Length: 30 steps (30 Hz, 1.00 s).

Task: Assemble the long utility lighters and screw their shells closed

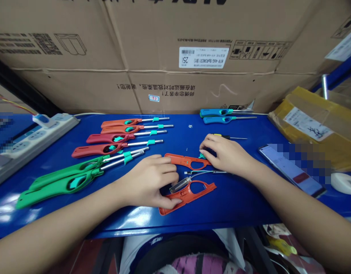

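Note:
My left hand (154,180) lies over the left ends of an opened orange gas lighter. Its thumb presses on the nearer shell half (194,194), and its curled fingers reach the farther shell half (182,161). A clear fuel tank (181,184) with a thin tube sits beside those fingers, partly over the nearer half. At the right end of the farther half, my right hand (225,152) pinches a small teal piece (202,156), which looks like the lighter's trigger and is mostly hidden. A metal rod with a wire (209,172) lies between the halves, running under the right hand.
Several orange and red lighters (118,139) and green lighters (69,179) lie at left; blue lighters (218,116) lie at the back. A screwdriver (226,137) is behind my right hand. A phone (289,169), yellow-taped parcel (315,125) and power strip (35,140) flank the blue tabletop (129,219).

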Motion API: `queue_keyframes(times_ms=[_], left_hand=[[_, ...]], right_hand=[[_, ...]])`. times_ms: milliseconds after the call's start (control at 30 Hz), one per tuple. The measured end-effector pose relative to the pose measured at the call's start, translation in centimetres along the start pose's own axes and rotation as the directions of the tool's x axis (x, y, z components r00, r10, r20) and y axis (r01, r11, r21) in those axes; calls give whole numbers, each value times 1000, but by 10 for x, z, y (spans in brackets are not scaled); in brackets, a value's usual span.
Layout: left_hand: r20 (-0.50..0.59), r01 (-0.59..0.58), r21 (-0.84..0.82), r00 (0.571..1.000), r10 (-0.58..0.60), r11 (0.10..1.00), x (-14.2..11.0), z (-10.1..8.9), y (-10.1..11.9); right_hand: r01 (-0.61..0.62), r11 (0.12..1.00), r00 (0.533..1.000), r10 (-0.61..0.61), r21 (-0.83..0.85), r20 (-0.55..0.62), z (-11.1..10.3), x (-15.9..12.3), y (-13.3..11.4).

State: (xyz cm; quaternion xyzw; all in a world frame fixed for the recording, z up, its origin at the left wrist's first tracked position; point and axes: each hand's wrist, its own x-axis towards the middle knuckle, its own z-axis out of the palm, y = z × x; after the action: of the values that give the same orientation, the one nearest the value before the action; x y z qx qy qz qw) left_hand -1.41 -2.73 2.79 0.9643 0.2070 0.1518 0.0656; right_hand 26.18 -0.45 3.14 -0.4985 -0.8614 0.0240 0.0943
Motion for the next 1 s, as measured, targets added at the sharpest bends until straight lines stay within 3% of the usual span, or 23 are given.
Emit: queue_keyframes(times_ms=[133,233,300,600,800,1000], left_hand=[[51,-3,-13,999,3,1000,0,1,-1],[82,23,-57,996,-19,998,1,-1,-2],[99,36,-91,995,-27,995,2,-3,-3],[45,52,-124,998,-47,991,2,-4,-14],[-51,147,-128,987,-155,981,3,-1,-23],[-79,180,-205,977,-199,962,2,5,-33]], right_hand=[[65,992,997,-60,111,-50,-5,-2,0],[185,974,982,-188,131,9,-7,-4,0],[201,974,978,-206,104,39,-5,-3,-1],[87,992,996,-84,96,-32,-4,-1,4],[-45,997,992,38,57,120,-11,1,14],[-110,991,974,123,-78,189,-22,5,11]])
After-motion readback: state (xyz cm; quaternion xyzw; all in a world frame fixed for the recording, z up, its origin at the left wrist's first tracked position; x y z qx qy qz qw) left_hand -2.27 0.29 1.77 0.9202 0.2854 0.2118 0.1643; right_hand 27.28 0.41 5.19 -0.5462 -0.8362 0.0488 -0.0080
